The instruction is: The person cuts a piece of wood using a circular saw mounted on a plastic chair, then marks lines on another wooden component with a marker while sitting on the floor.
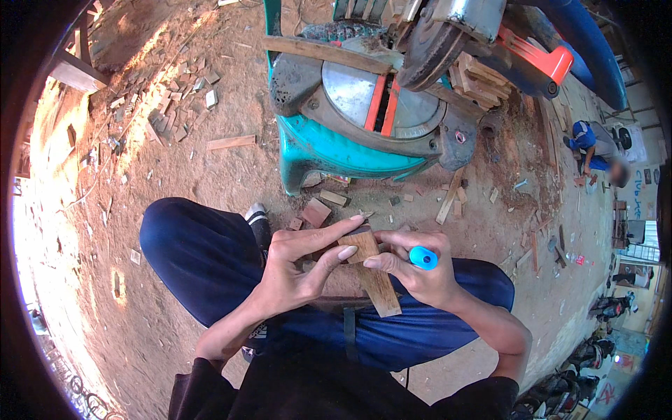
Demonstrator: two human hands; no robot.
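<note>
My left hand (pixel 294 269) grips a small wooden block (pixel 353 248) in front of me, fingers along its top and thumb on its face. Beneath the block a longer wooden strip (pixel 381 297) extends down and to the right over my lap. My right hand (pixel 420 280) pinches the same pieces from the right, thumb at the lower corner of the block, and also holds a light blue capped pen or marker (pixel 424 257) between its fingers. The far ends of some fingers are hidden behind the wood.
A mitre saw (pixel 336 150) with orange parts sits on a teal plastic chair (pixel 311 168) ahead. Offcuts (pixel 315 210) litter the dirt ground (pixel 175 168). Another person (pixel 588 143) crouches at the right. Motorbikes (pixel 595 350) stand along the right edge.
</note>
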